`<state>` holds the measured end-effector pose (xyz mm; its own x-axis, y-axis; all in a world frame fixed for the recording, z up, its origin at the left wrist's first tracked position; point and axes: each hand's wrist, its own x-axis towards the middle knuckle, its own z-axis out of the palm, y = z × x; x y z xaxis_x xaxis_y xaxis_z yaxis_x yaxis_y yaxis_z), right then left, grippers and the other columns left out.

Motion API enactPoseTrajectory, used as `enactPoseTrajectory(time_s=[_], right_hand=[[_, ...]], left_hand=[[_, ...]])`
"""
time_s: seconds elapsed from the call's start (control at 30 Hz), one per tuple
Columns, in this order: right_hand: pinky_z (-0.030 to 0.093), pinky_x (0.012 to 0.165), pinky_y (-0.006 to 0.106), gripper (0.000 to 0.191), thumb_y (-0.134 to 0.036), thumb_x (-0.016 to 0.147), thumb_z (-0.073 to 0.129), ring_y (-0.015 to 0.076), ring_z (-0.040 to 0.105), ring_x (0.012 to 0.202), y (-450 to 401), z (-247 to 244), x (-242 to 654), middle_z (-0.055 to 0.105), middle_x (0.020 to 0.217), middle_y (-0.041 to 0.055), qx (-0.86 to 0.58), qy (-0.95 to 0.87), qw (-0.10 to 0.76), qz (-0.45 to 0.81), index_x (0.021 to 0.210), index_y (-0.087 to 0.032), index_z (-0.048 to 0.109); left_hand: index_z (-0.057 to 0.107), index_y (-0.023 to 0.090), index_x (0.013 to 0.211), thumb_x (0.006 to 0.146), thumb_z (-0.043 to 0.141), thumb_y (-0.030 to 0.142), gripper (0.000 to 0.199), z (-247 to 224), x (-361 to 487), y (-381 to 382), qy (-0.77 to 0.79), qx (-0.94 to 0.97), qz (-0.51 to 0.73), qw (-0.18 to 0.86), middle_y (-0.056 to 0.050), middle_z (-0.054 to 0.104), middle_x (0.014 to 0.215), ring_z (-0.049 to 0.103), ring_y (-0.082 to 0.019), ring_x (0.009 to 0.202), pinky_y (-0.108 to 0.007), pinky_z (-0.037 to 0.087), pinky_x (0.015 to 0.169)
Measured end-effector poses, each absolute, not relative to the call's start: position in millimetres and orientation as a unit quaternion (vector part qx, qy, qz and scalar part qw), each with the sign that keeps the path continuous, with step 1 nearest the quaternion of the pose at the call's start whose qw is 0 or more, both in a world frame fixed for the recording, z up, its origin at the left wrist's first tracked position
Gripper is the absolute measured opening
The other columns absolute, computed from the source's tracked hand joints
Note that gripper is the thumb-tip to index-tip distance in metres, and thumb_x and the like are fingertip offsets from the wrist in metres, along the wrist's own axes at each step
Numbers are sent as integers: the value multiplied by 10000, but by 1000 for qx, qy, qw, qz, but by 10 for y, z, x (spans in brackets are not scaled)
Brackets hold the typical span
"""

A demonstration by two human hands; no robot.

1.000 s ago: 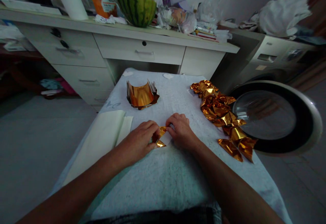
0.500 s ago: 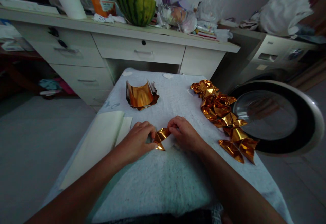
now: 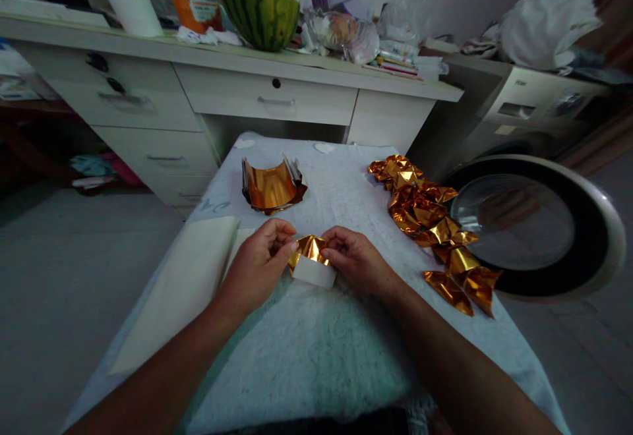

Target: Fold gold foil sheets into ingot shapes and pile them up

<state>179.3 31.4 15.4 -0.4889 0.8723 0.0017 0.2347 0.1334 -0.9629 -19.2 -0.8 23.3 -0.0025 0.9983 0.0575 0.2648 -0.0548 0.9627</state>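
Between my two hands is a piece of gold foil (image 3: 310, 248), with a small white rectangle (image 3: 314, 272) along its near side. My left hand (image 3: 263, 260) pinches the foil's left edge between thumb and fingers. The right edge is pinched by my right hand (image 3: 357, 257). Beyond them, a curved stack of gold foil sheets (image 3: 271, 186) rests on the cloth-covered table (image 3: 336, 349). Folded gold foil pieces (image 3: 420, 211) lie in a long pile to the right.
White paper sheets (image 3: 182, 283) lie at the table's left. Behind stands a white desk (image 3: 267, 92) bearing a half watermelon (image 3: 260, 10) and bags. A washing machine (image 3: 519, 102) has its round door (image 3: 524, 224) open beside the table's right edge.
The foil between my hands has been turned and opened out, and a white rectangle now shows on its near side. My left hand has moved slightly up and left.
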Motion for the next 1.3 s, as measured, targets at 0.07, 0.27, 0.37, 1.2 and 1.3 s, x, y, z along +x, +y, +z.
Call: enactPoseTrajectory(time_s=[0.07, 0.27, 0.37, 1.2, 1.3], right_hand=[[372, 540, 209, 145, -221, 848, 578, 104, 514, 589, 307, 130, 1784, 584, 698, -56, -400, -679, 308, 534, 981, -230, 521], [370, 560, 204, 186, -127, 840, 538, 102, 536, 600, 275, 116, 1768, 593, 693, -72, -387, -727, 298, 483, 956, -244, 452], [373, 575, 210, 125, -111, 846, 526, 100, 533, 619, 259, 141, 1761, 578, 704, -57, -373, -755, 285, 457, 896, -222, 498], [377, 838, 337, 172, -112, 725, 633, 192, 474, 885, 173, 289, 1767, 568, 929, 34, -317, -903, 140, 256, 866, -189, 574], [381, 846, 357, 319, -247, 686, 743, 214, 449, 916, 147, 355, 1805, 540, 989, 49, -319, -904, 100, 265, 943, -191, 564]], left_hand=[[531, 215, 934, 845, 568, 248, 102, 234, -194, 3, 555, 563, 467, 396, 31, 579, 816, 594, -137, 736, -248, 465, 639], [569, 209, 859, 859, 495, 188, 77, 260, -223, 8, 576, 640, 413, 295, 19, 609, 800, 590, -149, 728, -270, 450, 664], [574, 203, 852, 841, 489, 147, 102, 256, -228, 15, 578, 675, 395, 232, 1, 618, 842, 597, -163, 775, -287, 452, 706], [653, 172, 909, 883, 472, 48, 220, 121, -198, 45, 518, 823, 185, 141, -58, 617, 918, 578, -216, 920, -354, 481, 837], [650, 176, 923, 875, 466, 44, 232, 147, -215, 34, 490, 835, 193, 162, -62, 612, 942, 564, -218, 947, -360, 474, 864]])
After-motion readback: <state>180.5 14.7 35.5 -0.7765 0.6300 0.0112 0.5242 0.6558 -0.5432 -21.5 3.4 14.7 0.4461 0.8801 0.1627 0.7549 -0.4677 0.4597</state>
